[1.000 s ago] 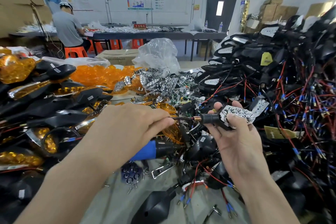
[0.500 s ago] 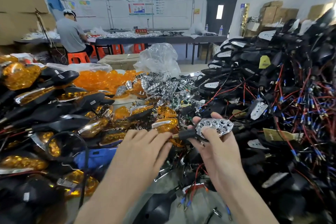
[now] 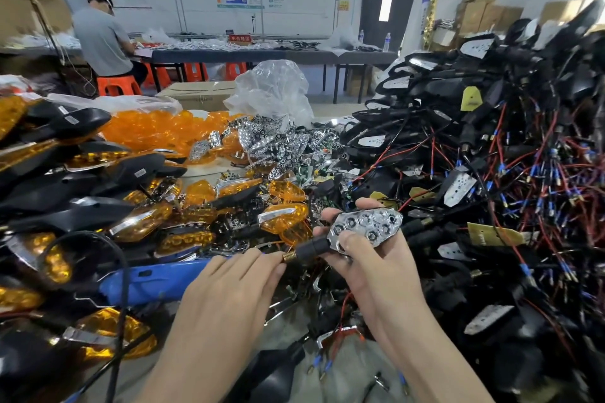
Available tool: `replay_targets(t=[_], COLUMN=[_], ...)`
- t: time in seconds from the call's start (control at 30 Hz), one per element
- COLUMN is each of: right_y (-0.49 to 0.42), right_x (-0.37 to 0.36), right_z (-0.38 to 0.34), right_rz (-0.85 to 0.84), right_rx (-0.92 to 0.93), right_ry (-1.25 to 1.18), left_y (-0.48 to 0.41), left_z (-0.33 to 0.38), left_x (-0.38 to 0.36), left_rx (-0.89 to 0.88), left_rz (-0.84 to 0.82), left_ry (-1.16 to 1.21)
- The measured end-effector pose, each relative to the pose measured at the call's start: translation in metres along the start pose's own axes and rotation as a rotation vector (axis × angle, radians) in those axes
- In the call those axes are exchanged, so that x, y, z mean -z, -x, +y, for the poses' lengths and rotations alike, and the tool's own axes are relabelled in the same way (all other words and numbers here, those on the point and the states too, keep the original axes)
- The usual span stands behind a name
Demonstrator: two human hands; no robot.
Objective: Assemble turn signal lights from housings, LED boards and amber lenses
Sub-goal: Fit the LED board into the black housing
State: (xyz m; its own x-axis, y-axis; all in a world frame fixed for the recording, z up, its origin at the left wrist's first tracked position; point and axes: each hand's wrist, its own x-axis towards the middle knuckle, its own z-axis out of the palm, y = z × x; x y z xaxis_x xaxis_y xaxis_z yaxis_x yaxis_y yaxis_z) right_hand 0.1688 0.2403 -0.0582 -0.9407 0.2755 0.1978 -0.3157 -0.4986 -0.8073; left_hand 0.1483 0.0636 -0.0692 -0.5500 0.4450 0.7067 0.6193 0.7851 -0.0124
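Finished lights [image 3: 82, 193] pile at left, wired housings [image 3: 491, 147] at right, loose lenses [image 3: 154, 131] and reflector boards [image 3: 278, 144] behind.

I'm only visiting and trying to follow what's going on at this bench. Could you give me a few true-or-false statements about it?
1. The right hand holds a light with no amber lens fitted. True.
2. The left hand grips the blue tool. False: the tool lies unheld beside that hand, whose fingertips touch the light's stem.
3. Loose lenses are piled beyond the hands, to the left. True.
4. The wired housings are heaped on the left. False: they are heaped on the right.
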Motion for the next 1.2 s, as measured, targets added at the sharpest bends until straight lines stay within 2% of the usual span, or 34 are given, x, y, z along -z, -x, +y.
replay_targets(t=[0.17, 0.37, 0.67, 1.2], right_y=[0.0017, 0.0036, 0.0048, 0.0041], right_x=[0.0, -0.0011, -0.0011, -0.0007], right_z=[-0.0007, -0.0012, -0.0054, -0.0029], right_rz=[-0.035, -0.052, -0.034, -0.056], right_rx=[-0.004, -0.004, -0.029, -0.033], right_ry=[0.002, -0.009, -0.013, -0.079], left_y=[0.0008, 0.0016, -0.001, -0.0006], left_z=[-0.0017, -0.0002, 0.0016, 0.0012], left_x=[0.002, 0.0024, 0.0078, 0.0093], left_rx=[0.046, -0.01, 0.022, -0.06], left_rz=[-0.026, 0.001, -0.002, 0.02], left_ry=[0.041, 0.08, 0.162, 0.08])
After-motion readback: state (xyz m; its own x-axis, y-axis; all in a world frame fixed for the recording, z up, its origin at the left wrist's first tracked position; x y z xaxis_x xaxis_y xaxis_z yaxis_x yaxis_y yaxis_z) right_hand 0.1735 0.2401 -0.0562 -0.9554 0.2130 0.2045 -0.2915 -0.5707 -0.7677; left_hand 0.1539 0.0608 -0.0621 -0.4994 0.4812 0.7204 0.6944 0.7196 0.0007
